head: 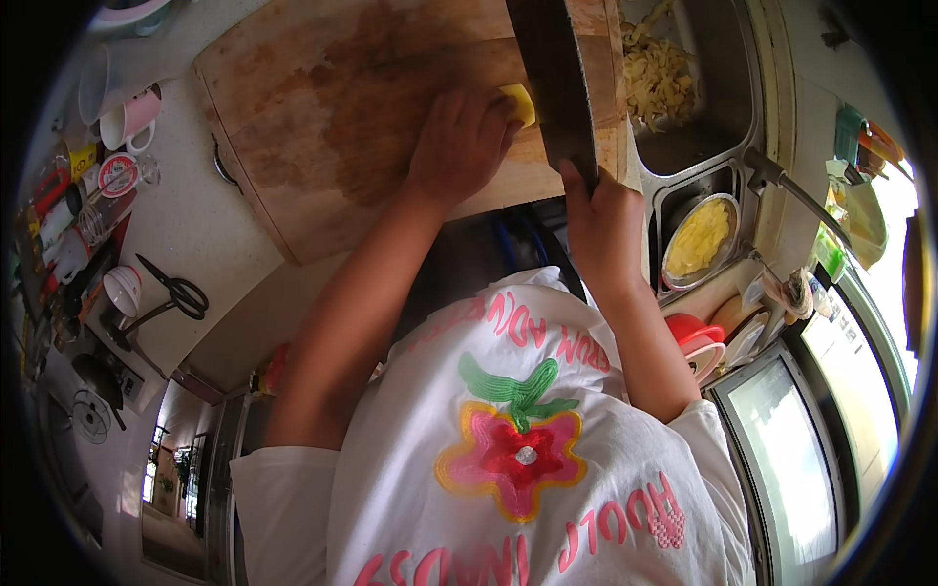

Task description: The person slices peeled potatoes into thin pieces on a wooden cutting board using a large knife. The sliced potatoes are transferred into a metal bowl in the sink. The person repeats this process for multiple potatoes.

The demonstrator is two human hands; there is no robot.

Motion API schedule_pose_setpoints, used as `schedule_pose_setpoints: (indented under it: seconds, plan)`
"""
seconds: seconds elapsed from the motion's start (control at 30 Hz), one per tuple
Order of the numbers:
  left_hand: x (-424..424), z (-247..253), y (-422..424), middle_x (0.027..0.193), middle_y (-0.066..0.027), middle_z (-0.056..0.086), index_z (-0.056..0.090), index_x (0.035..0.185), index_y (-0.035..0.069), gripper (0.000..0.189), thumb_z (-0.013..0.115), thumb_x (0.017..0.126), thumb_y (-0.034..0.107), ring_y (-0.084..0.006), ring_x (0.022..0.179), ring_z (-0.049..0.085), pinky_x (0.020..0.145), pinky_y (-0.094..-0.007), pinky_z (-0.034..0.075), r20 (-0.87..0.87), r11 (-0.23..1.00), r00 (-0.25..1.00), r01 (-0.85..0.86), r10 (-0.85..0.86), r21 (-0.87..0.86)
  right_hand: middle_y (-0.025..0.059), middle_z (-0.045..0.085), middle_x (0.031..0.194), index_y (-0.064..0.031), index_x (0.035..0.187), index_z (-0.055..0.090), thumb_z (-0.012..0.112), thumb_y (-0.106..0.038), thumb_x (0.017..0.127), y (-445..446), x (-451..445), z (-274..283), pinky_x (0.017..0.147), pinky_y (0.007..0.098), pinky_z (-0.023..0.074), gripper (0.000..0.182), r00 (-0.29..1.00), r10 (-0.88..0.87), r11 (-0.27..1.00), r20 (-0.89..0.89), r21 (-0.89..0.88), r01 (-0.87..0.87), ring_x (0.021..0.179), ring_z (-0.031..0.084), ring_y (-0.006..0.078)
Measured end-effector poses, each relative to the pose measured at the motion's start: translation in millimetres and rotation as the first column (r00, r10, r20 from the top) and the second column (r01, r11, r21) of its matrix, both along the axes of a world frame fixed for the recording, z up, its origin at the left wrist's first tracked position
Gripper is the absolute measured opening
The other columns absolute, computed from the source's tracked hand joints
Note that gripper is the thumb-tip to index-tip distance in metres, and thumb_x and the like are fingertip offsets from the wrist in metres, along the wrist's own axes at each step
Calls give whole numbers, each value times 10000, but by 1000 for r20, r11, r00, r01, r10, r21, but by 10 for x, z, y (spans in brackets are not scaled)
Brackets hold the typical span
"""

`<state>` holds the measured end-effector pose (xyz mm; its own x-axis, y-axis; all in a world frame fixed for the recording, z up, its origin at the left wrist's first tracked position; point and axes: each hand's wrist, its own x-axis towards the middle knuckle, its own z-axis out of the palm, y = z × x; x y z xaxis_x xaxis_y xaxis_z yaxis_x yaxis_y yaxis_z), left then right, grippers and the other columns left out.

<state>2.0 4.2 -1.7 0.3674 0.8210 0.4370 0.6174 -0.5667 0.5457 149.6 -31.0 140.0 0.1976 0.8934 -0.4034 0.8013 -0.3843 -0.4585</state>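
Observation:
On the wooden cutting board (pixel 286 146), my left hand (pixel 463 143) presses its fingertips on a piece of yellow, potato-like vegetable (pixel 519 105). My right hand (pixel 605 227) grips a cleaver (pixel 560 88) by its handle end, which the hand hides. The dark, broad blade lies just right of the yellow piece, pointing away from me, over the board's right part. Whether its edge touches the board cannot be told. Pale peelings (pixel 659 80) lie in the sink to the right. Yellow slices (pixel 700 236) fill a metal bowl (pixel 666 269) in the smaller basin.
Black scissors (pixel 183 297) lie on the counter (pixel 234 256) at the left, near a small bowl (pixel 122 287), a pink and white mug (pixel 132 121) and a whisk (pixel 93 222). The sink's rim (pixel 757 132) borders the board's right side, with a faucet (pixel 766 168) beyond.

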Motion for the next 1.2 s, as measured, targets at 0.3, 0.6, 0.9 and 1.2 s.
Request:
schedule_pose_setpoints:
  seconds: [0.3,0.6,0.9,1.2]
  plan:
    - [0,10,-6,1012,-146,580,562,1035,28,291,728,820,135,-339,898,556,784,-438,466,-11,1000,1000,-10,10,13,246,571,607,18,785,618,569,-169,974,-41,-50,-67,538,475,467,270,1000,5,1000,11,25,-5,598,587,449]
    - [-14,-1,-19,1052,-148,571,585,1049,35,291,724,808,122,-349,935,551,804,-443,472,-4,999,1000,-10,10,-40,260,597,641,17,799,629,568,-185,975,22,-33,-434,569,482,495,275,997,56,994,60,94,-61,638,610,453]
    - [2,-23,-16,1029,-109,592,582,1000,52,227,703,831,141,-308,929,551,812,-415,458,-13,999,1000,-20,20,-34,250,583,616,19,794,629,583,-185,976,2,-98,-35,536,474,471,277,1000,-24,998,17,50,23,606,602,442]
    - [-4,-10,-26,1019,-128,593,564,1015,42,245,707,828,109,-321,909,557,803,-428,463,-12,999,1000,-15,14,-43,244,578,601,21,787,623,572,-170,979,-22,-65,-73,525,474,467,275,1000,11,999,-3,41,-11,590,597,443]
